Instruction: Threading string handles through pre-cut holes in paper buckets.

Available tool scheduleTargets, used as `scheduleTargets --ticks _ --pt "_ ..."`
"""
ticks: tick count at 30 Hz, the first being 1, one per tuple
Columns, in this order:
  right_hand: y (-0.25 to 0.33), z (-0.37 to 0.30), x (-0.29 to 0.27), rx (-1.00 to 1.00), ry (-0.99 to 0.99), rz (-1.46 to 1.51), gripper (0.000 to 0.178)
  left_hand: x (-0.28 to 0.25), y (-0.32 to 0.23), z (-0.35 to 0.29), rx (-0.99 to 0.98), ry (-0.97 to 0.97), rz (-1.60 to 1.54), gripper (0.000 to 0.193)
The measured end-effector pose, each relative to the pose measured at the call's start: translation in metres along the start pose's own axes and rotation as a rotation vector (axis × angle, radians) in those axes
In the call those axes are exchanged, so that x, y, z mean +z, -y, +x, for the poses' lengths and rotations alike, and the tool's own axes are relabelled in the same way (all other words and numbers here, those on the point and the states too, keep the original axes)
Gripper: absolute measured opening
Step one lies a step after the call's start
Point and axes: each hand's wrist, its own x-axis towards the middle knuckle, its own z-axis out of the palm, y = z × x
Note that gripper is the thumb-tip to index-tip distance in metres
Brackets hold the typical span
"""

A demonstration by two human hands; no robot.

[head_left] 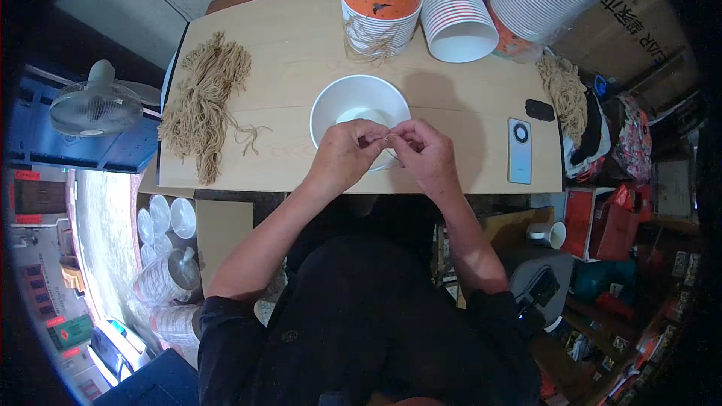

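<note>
Twine strand (389, 137) pinched between my left hand (347, 152) and right hand (426, 150), both grips closed on it, above white paper bowl (359, 104); keep tension even, fingertips close.

Your left hand (347, 152) and right hand (423, 150) meet fingertip to fingertip over the near rim of the white paper bowl (359, 102) on the worktop (293, 53), pinching a thin string (392, 137), with a bundle of tan strings (204, 101) lying to your left and a phone (520, 150) to your right.
</note>
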Motion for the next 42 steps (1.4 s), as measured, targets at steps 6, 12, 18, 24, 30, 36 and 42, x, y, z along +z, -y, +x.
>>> scheduleTargets --ticks 6,12,18,24,30,36,42 --pt "0.001 0.0 -0.001 -0.014 0.051 0.1 0.012 -0.002 0.018 0.003 0.088 -0.035 -0.064 0.016" --pt "-0.007 0.009 -0.013 0.083 0.112 0.162 0.013 -0.013 0.011 0.008 -0.129 0.157 -0.205 0.014" --pt "-0.009 0.013 -0.013 0.037 0.099 0.137 0.017 -0.016 0.008 0.008 -0.197 0.186 -0.302 0.014" --pt "-0.007 0.011 -0.014 0.061 0.077 0.152 0.018 -0.019 0.007 0.009 -0.223 0.188 -0.237 0.016" --pt "0.011 -0.007 -0.017 -0.342 -0.25 -0.132 0.018 -0.025 0.015 0.008 -0.266 0.183 -0.399 0.017" --pt "0.006 -0.034 -0.006 -0.281 -0.108 -0.234 0.019 -0.028 0.007 0.008 -0.302 0.175 -0.444 0.018" --pt "0.002 -0.029 0.008 -0.332 -0.156 -0.327 0.022 -0.03 0.009 0.008 -0.312 0.202 -0.536 0.018"
